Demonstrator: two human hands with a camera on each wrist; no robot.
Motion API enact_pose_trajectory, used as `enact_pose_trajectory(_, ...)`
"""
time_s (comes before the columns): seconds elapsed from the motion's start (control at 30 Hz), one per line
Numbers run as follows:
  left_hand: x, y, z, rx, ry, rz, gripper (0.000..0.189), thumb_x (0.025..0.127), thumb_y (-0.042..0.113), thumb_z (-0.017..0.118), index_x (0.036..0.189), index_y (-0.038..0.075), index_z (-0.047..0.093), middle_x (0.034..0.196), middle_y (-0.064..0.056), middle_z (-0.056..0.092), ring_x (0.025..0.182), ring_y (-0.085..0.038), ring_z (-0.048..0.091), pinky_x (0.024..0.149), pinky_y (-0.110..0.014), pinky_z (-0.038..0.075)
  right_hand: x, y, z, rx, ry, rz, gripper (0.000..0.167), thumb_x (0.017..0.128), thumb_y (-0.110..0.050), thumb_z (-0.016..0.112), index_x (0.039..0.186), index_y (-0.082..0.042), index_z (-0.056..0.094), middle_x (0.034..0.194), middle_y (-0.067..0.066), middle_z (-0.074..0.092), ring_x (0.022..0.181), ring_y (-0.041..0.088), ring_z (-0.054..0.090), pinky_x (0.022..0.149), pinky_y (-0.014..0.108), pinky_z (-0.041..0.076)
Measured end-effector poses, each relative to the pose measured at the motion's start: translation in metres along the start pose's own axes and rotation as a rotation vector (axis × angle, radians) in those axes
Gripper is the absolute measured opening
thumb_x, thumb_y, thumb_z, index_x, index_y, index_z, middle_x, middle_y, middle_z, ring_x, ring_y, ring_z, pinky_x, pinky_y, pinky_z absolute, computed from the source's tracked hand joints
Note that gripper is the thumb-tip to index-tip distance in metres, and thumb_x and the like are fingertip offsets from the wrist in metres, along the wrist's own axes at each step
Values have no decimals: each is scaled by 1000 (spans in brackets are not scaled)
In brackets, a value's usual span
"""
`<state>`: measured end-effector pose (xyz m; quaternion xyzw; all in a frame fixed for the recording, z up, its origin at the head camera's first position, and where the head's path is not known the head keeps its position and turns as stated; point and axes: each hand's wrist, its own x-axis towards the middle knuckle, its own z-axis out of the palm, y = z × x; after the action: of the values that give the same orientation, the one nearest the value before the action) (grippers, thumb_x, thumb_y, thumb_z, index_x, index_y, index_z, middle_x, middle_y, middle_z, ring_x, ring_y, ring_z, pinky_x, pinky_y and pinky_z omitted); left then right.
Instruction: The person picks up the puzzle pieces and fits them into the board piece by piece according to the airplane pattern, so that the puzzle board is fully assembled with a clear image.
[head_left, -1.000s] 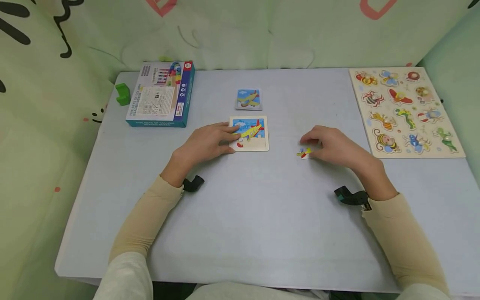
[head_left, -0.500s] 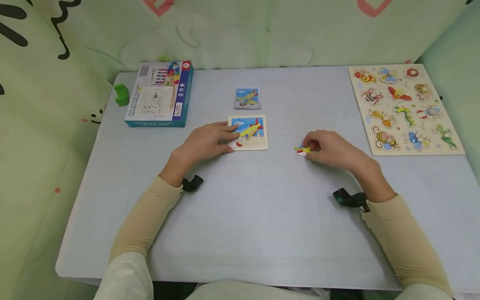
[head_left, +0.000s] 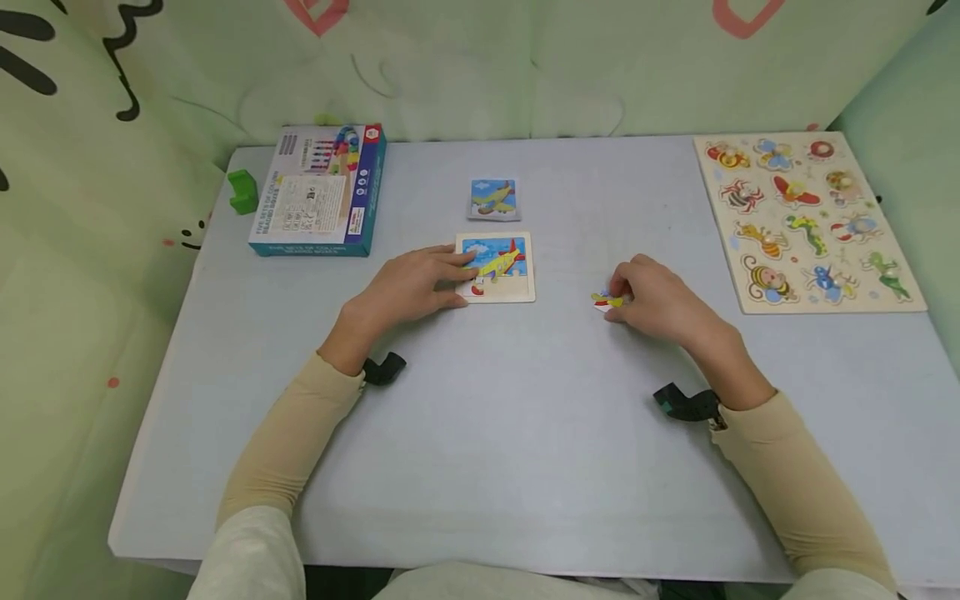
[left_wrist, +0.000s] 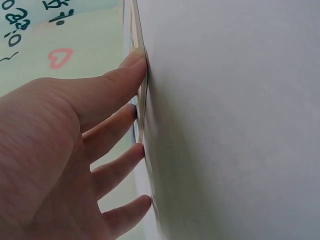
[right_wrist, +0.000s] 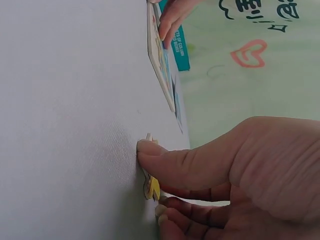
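A small wooden jigsaw board (head_left: pixel 530 287) with an airplane picture lies flat in the middle of the table; bare wood shows along the lower part of its recess. My left hand (head_left: pixel 408 287) rests at its left side, fingers extended over the picture. In the left wrist view the thumb (left_wrist: pixel 117 87) touches the board's edge. To the right of the board, my right hand (head_left: pixel 660 302) pinches a small yellow, red and white puzzle piece (head_left: pixel 602 301) close to the tabletop. The right wrist view shows the thumb covering much of this piece (right_wrist: pixel 154 189).
Behind the board lies a small airplane picture card (head_left: pixel 493 199). A blue-edged box (head_left: pixel 311 200) and a green block (head_left: pixel 243 192) are at the back left. A large wooden insect puzzle board (head_left: pixel 810 225) occupies the back right. A patterned curtain (head_left: pixel 570 67) hangs behind the table.
My right thumb and fingers have come together on the puzzle piece and turned it slightly, with the hand shifting a little left. The left hand and board have stayed in place.
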<state>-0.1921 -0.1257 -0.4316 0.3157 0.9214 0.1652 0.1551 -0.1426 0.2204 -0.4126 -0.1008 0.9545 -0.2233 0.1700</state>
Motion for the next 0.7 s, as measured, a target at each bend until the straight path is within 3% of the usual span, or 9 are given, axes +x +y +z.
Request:
enact_pose_trajectory(0.27, 0, 0, 0, 6, 7, 5, 56, 93, 43, 68, 144, 27, 52, 157, 11, 40, 152, -20, 30, 121, -46, 32, 1, -1, 0, -3, 40, -22, 17, 82, -7, 77, 88, -1, 63, 89, 15, 56, 82, 27, 49, 68, 34, 39)
enact_pose_trajectory(0.57, 0, -1, 0, 6, 9, 12, 56, 93, 43, 68, 144, 27, 52, 158, 10, 40, 152, -21, 30, 121, -45, 31, 0, -4, 2, 44, 63, 9, 27, 80, -1, 77, 102, 1, 61, 95, 17, 59, 86, 29, 52, 70, 37, 41)
enact_pose_trajectory(0.7, 0, -1, 2, 1, 4, 5, 56, 93, 43, 67, 144, 27, 51, 158, 10, 40, 152, -21, 30, 121, -46, 31, 0, -4, 4, 41, 84, -19, 24, 83, 1, 72, 106, 2, 64, 98, 19, 60, 88, 30, 53, 74, 41, 44)
